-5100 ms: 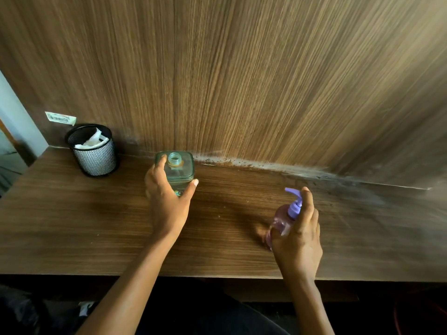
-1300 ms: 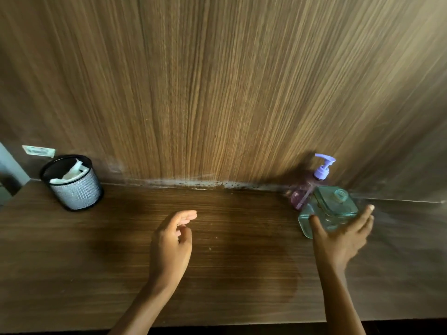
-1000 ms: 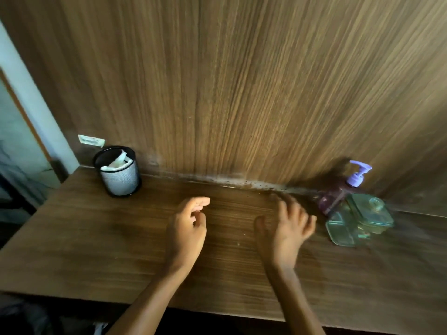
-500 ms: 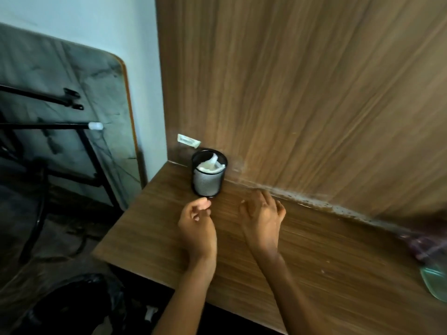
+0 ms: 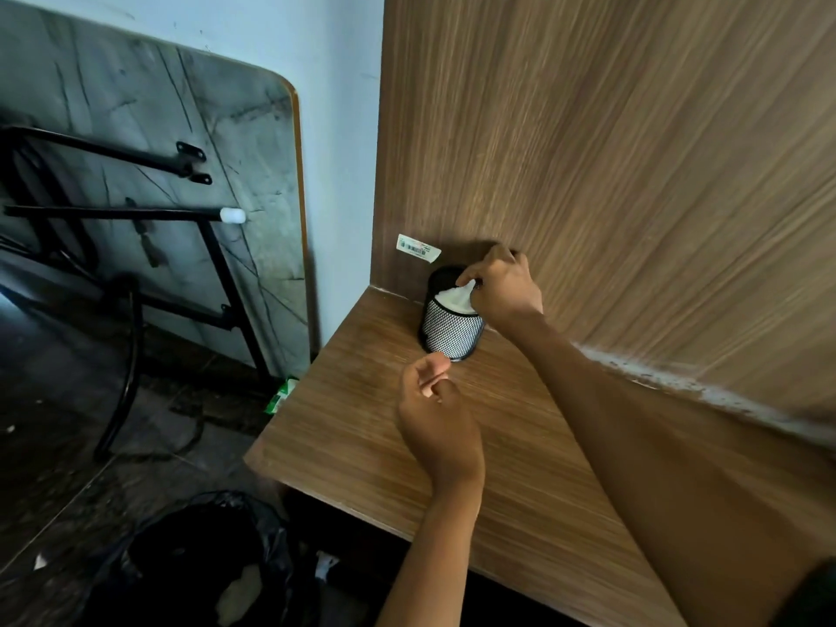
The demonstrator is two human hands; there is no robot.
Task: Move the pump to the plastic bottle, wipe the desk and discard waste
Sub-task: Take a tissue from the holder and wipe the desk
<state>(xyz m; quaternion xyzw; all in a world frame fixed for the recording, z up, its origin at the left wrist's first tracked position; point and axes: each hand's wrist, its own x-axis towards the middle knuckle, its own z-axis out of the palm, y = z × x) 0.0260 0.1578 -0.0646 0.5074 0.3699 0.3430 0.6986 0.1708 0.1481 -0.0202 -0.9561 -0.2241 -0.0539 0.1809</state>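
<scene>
Head view, wooden desk (image 5: 520, 468) corner, right hand (image 5: 502, 287) pinching tissue (image 5: 457, 297), left hand (image 5: 436, 418) loosely curled, empty

Wood-grain laminate desk (image 5: 362, 427), brown, fine straight lines, faint sheen. Same striped wood veneer on the wall panel (image 5: 633, 151) behind the desk, matt, with a pale chalky, rough-looking crust along the seam just above the desk. Black metal mesh cup (image 5: 450, 330) at the desk's back corner, finely perforated, dull. Soft white tissue (image 5: 457, 297) in that cup, crumpled, matt, pinched by the right hand (image 5: 504, 289). Small white paper sticker (image 5: 418, 248) on the panel above the cup. Glossy, crinkled black plastic bag (image 5: 194, 558) below the desk's front edge. Scuffed, marbled grey board (image 5: 181, 174) left of the desk, black metal tubes (image 5: 113, 214) across it.
</scene>
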